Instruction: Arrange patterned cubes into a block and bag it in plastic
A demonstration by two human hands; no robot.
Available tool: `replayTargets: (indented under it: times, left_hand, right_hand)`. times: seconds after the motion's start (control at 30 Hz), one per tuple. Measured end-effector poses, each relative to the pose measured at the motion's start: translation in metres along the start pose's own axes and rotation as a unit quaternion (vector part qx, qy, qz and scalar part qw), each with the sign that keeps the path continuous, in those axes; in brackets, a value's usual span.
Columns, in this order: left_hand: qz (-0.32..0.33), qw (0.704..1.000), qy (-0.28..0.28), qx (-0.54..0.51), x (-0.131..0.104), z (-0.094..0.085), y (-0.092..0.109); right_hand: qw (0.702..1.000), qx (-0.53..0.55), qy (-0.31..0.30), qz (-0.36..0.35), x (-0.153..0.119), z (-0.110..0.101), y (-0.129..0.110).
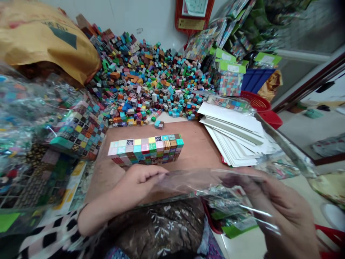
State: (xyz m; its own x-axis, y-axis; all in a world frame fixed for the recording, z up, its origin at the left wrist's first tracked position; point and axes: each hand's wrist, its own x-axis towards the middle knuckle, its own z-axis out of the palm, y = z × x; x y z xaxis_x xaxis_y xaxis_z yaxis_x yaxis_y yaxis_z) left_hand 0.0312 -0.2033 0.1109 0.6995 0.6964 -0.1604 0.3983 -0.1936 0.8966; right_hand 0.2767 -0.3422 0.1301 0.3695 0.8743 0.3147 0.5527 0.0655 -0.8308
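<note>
- Plastic bag (188, 178), clear, thin: left hand (144, 177) pinching one end, right hand (280, 201) grasping the other.
- Multicoloured rectangular cube block (147, 148) on brown flat board (192, 144).

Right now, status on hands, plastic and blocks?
Both hands, left and right, pinching clear plastic film. Block stack on brown board. Loose block beyond, clear of film.

Clear bag (185, 178), lower centre: was thin, glossy plastic.
White sheets (234, 120), right: looked like smooth card.
Brown board (195, 144), centre: looked matt, smooth.
</note>
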Motion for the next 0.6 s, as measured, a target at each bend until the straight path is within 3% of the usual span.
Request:
replayTargets:
  times: [0.13,0.27,0.37,0.5,0.6]
  left_hand:
    - [0.005,0.99,0.137,0.022,-0.019,-0.025,0.007]
    - [0.006,0.974,0.225,0.016,-0.034,-0.033,0.021]
    - [0.045,0.967,0.248,0.049,-0.039,-0.033,0.032]
    - [0.134,0.942,0.257,0.173,-0.043,-0.039,0.044]
    - [0.168,0.933,0.258,0.185,-0.045,-0.048,0.053]
  right_hand:
    - [0.99,0.088,-0.029,0.107,-0.008,0.006,0.003]
    - [0.976,0.126,-0.061,0.169,-0.012,0.012,0.005]
    - [0.982,0.115,-0.023,0.148,-0.014,0.018,0.002]
    - [0.988,0.088,0.097,0.081,-0.013,0.026,-0.011]
    - [0.991,0.067,0.097,0.059,-0.01,0.028,-0.023]
